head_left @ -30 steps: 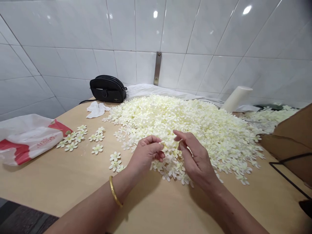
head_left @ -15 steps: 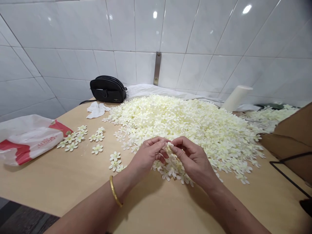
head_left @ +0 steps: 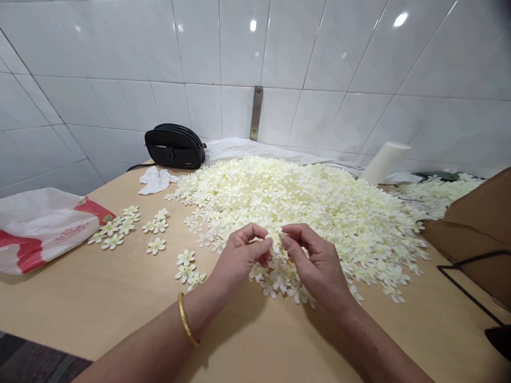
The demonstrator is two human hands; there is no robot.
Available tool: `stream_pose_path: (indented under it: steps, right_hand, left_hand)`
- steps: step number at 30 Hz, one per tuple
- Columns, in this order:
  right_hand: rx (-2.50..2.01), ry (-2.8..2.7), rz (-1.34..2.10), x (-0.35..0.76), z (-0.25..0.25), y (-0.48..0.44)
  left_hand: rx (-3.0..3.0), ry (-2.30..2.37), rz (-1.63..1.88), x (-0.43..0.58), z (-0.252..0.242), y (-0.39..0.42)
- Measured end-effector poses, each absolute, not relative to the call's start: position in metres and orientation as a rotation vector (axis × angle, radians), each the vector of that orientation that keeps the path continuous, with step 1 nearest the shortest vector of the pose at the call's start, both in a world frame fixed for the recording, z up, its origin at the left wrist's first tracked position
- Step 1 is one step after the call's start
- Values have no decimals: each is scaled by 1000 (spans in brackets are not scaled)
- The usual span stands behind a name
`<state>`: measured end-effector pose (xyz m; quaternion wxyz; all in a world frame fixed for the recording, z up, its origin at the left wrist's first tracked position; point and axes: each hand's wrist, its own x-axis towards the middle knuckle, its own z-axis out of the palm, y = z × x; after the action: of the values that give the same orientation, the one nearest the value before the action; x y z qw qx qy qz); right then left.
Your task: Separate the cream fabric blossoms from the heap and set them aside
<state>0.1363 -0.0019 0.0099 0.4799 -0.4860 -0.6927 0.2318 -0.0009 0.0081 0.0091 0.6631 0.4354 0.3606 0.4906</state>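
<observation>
Flowers [head_left: 113, 242] lie in small groups on the left of the table [head_left: 131, 303], beside a red-and-white bag [head_left: 48, 226]. Next come a white scrap [head_left: 155, 181] and a black purse [head_left: 174, 149]. Farther right is the left hand [head_left: 241, 258], a gold bangle [head_left: 184, 319] above its wrist, thumb and fingertips closed on a single flower [head_left: 274, 239] held up before the big pile [head_left: 295, 194]. From the other side the right hand [head_left: 321, 266], fingers curled, pinches the same flower. Rightward, a white tube [head_left: 385, 162] tilts behind the pile, and brown cardboard [head_left: 471, 226] stands at the edge of view.
</observation>
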Motion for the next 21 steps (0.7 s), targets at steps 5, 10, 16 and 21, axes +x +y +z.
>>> stream_pose_path:
  steps: [5,10,16,21]
  right_hand:
    - [-1090,-1786,452,135,10,-2]
    - [-1098,-1745,424,135,13,-3]
    - [-1087,-1616,767,139,13,-1]
    - [-1034,-1540,1034,140,12,0]
  left_hand:
    - [910,761,1115,-4,11,9]
    - [886,681,1075,-3,11,8]
    - [1012,741,1056,-2,9,8]
    - [1148,819,1024,0,11,6]
